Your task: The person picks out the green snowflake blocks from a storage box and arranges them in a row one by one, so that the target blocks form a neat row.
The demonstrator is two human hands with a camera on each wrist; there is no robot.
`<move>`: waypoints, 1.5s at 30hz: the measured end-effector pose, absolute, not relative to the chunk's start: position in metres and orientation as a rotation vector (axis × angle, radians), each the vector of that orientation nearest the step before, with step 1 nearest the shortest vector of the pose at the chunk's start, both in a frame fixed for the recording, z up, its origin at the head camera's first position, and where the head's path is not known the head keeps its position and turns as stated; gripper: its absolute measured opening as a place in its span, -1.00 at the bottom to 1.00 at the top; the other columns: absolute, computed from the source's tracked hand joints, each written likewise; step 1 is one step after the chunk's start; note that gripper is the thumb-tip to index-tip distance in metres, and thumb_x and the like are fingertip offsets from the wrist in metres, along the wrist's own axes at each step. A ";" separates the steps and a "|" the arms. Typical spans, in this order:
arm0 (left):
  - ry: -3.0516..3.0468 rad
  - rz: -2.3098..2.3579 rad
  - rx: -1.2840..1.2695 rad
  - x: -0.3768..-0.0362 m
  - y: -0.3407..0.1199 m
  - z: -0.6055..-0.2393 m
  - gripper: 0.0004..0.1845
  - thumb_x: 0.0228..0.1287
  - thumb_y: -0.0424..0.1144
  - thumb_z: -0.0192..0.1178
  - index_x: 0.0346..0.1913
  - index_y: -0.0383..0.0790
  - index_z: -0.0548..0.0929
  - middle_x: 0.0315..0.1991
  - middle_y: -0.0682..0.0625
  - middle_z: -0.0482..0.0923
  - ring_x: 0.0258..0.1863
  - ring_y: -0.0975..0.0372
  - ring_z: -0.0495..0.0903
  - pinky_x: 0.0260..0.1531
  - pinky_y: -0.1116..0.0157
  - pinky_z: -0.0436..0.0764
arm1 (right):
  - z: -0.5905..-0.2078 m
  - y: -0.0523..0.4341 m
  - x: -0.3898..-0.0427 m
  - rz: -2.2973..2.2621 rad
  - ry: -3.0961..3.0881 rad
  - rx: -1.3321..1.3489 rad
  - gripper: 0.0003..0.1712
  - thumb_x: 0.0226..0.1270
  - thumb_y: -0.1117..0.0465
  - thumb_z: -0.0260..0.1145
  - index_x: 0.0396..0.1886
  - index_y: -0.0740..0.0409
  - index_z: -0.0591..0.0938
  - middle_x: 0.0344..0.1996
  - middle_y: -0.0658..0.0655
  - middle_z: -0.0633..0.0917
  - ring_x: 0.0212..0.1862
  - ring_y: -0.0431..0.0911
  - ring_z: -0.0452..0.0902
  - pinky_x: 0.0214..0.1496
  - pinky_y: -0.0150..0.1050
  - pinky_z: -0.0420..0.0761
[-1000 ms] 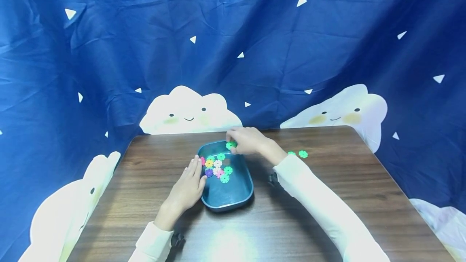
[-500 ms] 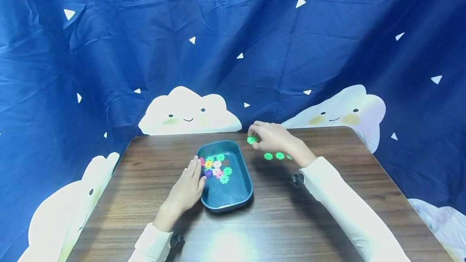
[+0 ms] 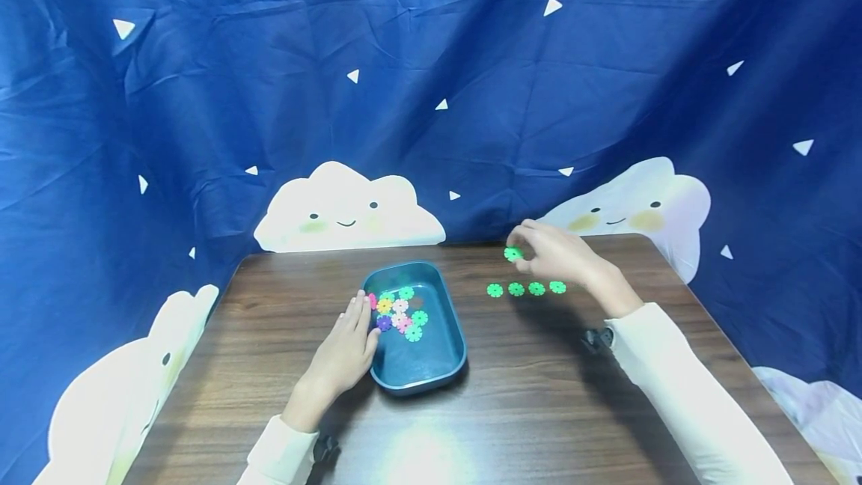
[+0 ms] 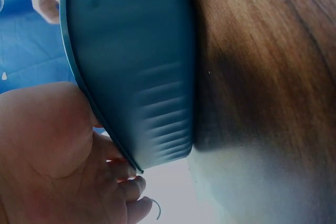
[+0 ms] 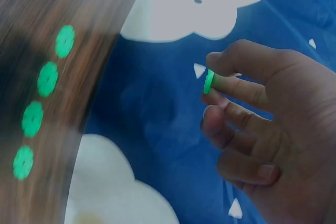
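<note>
My right hand (image 3: 557, 251) pinches a green snowflake-shaped building disc (image 5: 208, 82) between thumb and fingers, raised over the far part of the table. Just below it in the head view, several like green discs (image 3: 515, 289) lie in a row on the wood. My left hand (image 3: 342, 350), fingers extended, rests on the left rim of a dark teal tray (image 3: 431, 359). Inside the tray is a loose cluster of discs: a yellow disc (image 3: 384, 306), a purple disc (image 3: 384, 322), and several pink, white and green ones. In the left wrist view the tray's outer wall hides its contents.
A brown wooden table (image 3: 572, 395) carries the tray and the row. Right behind its far edge hangs a blue curtain (image 3: 377, 118) with white clouds and triangles. Bright glare (image 3: 424, 455) lies on the table's near middle.
My right hand has moved right from above the tray, carrying the green disc, to beyond the row, which now shows fully. The left hand has stayed on the tray rim.
</note>
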State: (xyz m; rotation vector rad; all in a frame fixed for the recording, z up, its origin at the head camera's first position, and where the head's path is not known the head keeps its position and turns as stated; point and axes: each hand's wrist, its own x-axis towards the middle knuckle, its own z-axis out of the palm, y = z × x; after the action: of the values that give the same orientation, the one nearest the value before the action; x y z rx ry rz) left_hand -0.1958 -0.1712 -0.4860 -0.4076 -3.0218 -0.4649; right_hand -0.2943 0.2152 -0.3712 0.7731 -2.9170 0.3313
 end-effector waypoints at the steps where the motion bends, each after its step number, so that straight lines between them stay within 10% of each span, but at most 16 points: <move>1: -3.023 -0.465 -0.406 -0.196 -0.171 -0.486 -0.30 0.55 0.02 -0.17 0.53 -0.37 0.03 0.59 -0.20 -0.13 0.57 -0.02 -0.06 0.51 -0.02 0.10 | -0.371 0.221 -0.294 0.340 -2.917 0.760 -0.62 0.16 0.04 0.39 -0.01 -0.04 0.64 -0.12 -0.04 0.63 -0.18 -0.12 0.57 -0.16 -0.10 0.59; 45: -2.982 -0.444 -0.426 -0.195 -0.171 -0.487 -0.30 0.52 -0.01 -0.11 0.51 -0.40 0.09 0.57 -0.24 -0.04 0.56 -0.06 0.02 0.49 -0.05 0.17 | -0.480 0.347 -0.311 0.528 -3.105 0.363 -0.68 0.22 0.16 0.37 -0.03 0.11 0.64 -0.10 0.18 0.64 -0.06 0.11 0.61 -0.15 0.16 0.57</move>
State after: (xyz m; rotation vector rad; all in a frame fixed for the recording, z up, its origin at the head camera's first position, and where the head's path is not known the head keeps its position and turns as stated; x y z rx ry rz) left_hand -0.1951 -0.1711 -0.4868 -0.4257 -2.9825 -0.4445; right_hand -0.3111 0.3467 -0.4799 0.3632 -3.1047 0.5285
